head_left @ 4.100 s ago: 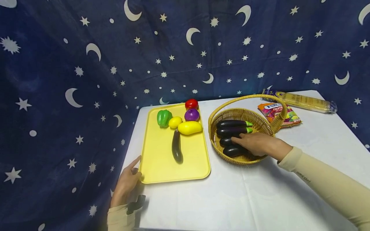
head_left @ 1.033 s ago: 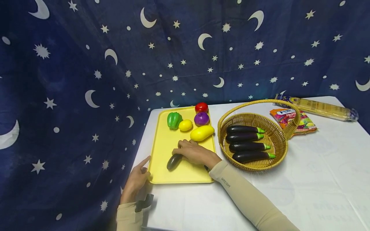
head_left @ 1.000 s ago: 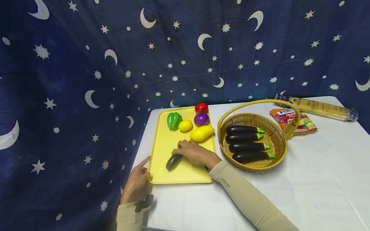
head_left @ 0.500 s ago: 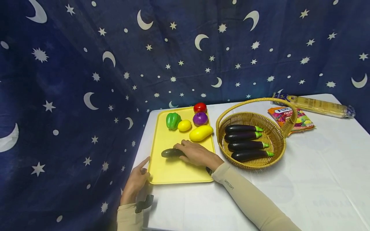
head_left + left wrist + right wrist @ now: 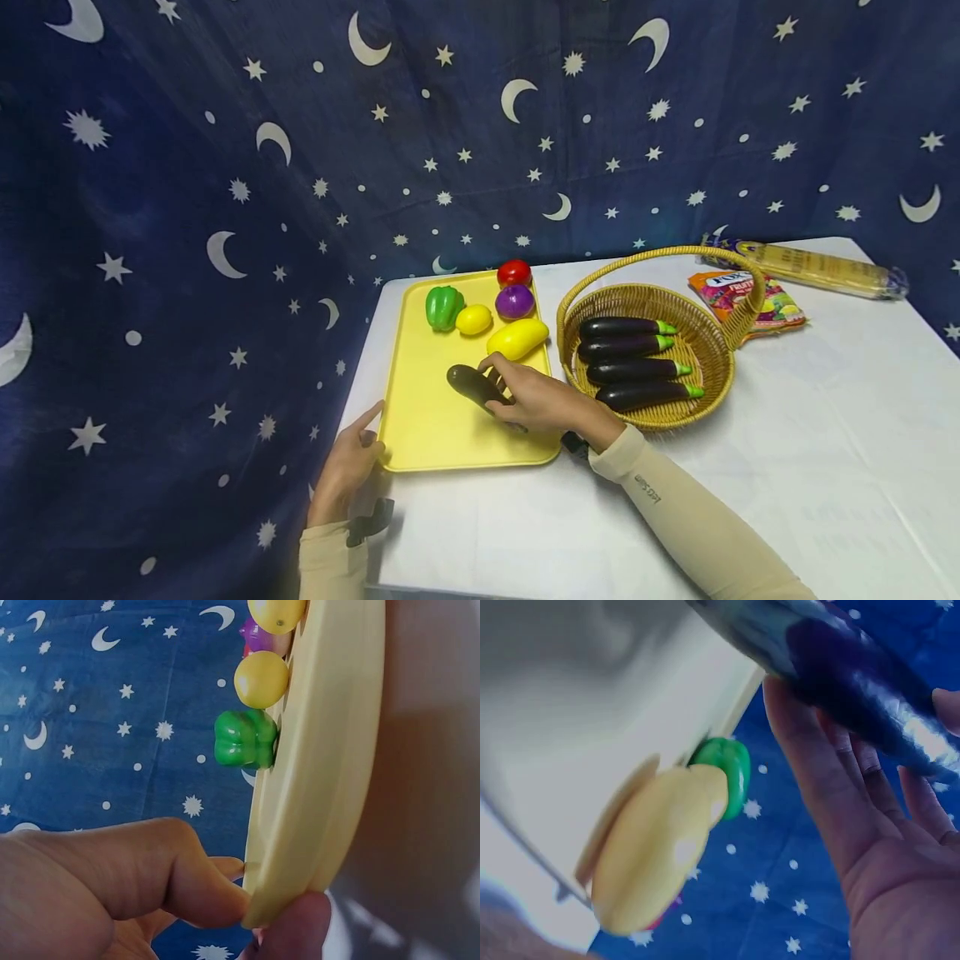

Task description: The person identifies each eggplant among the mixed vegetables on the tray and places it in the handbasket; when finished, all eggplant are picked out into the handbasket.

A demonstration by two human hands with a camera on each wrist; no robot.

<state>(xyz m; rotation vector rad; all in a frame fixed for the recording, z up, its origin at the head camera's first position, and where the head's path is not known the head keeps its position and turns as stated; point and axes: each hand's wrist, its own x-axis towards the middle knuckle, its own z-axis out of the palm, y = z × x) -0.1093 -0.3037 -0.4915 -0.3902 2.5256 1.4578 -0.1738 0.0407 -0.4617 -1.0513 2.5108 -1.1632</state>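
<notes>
A dark eggplant is held above the yellow tray by my right hand, its rounded end pointing to the far left. In the right wrist view, the thumb and fingers lie around the glossy eggplant. At the tray's near left corner, my left hand pinches the rim; the left wrist view shows its thumb and a finger on the tray. On the tray lie a green bell pepper, a lemon, a yellow mango-like fruit, a purple round vegetable and a tomato.
Right of the tray stands a wicker basket with a tall handle, holding several eggplants with green stems. Behind it lie a candy bag and a long pack of pasta. A starry blue curtain borders the white table.
My right hand left the basket eggplants and took hold of the one on the tray. Over the last second it turned that eggplant, raised it and moved right. The left hand stayed at the rim.
</notes>
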